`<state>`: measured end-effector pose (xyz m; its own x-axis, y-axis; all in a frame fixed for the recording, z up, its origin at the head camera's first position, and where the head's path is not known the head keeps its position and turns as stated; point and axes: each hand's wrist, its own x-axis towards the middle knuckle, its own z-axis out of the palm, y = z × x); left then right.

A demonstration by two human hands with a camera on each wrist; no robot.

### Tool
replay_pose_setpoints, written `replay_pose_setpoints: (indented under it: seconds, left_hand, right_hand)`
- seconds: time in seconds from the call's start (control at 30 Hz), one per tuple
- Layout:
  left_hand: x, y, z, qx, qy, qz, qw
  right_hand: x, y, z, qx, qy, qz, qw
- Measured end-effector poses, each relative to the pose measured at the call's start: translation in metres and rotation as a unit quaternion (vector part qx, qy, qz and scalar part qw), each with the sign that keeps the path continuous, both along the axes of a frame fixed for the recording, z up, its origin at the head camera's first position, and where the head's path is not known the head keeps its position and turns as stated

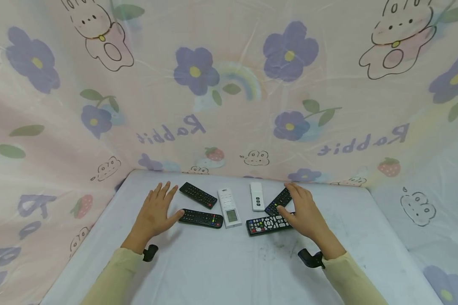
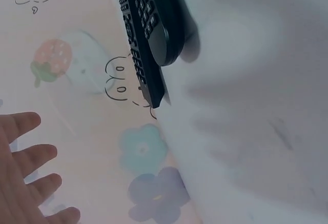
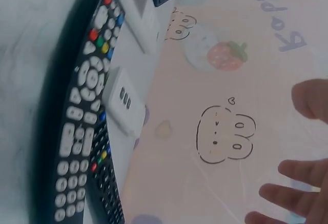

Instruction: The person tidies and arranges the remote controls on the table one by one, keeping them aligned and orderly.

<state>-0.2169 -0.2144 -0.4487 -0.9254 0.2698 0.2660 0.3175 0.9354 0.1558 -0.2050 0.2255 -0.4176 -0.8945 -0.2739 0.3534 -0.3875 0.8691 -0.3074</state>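
My left hand [image 1: 152, 215] is held over the left side of the table with its fingers spread, holding nothing. Its thumb overlaps the left end of a black remote control [image 1: 202, 218]; another black remote control [image 1: 198, 195] lies slanted behind that one. On the right, my right hand [image 1: 306, 213] hovers with fingers apart, also holding nothing. Partly hidden by it are a slanted black remote control [image 1: 277, 203] and a larger black remote control with white buttons [image 1: 267, 225]. In the right wrist view, the fingers and thumb of the right hand [image 3: 307, 183] stand well apart from the remotes.
Between the hands lie a white remote control with a small screen [image 1: 229, 207] and a smaller white remote control [image 1: 257, 196]. A white cloth covers the table [image 1: 213, 267]. Curtains printed with rabbits and flowers [image 1: 236, 118] enclose its back and sides.
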Motion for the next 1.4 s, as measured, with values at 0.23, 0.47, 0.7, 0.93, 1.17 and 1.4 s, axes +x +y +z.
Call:
replay_pose_setpoints:
  seconds: [0.23, 0.47, 0.7, 0.93, 1.17, 1.4]
  left_hand:
    - [-0.007, -0.005, -0.005, 0.039, 0.019, -0.005, 0.999]
    - [-0.008, -0.01, -0.015, 0.11, -0.018, -0.011, 0.9937]
    - [-0.013, -0.018, -0.027, 0.179, -0.083, -0.022, 0.9801]
    - [-0.02, -0.02, -0.034, 0.213, -0.107, -0.036, 0.9705]
    - [-0.023, -0.021, -0.04, 0.229, -0.136, -0.035, 0.9632]
    - [-0.027, -0.021, -0.046, 0.233, -0.155, -0.027, 0.9598]
  right_hand:
    - [-0.009, -0.011, 0.0, -0.059, -0.017, 0.01, 0.998]
    - [-0.021, -0.028, -0.007, -0.103, -0.012, 0.061, 0.993]
    - [-0.028, -0.055, -0.014, -0.132, -0.016, 0.1, 0.986]
    - [-0.033, -0.085, -0.024, -0.147, -0.07, 0.12, 0.979]
    - [-0.038, -0.11, -0.041, -0.173, -0.125, 0.141, 0.967]
    - [-0.041, -0.128, -0.06, -0.152, -0.134, 0.163, 0.966]
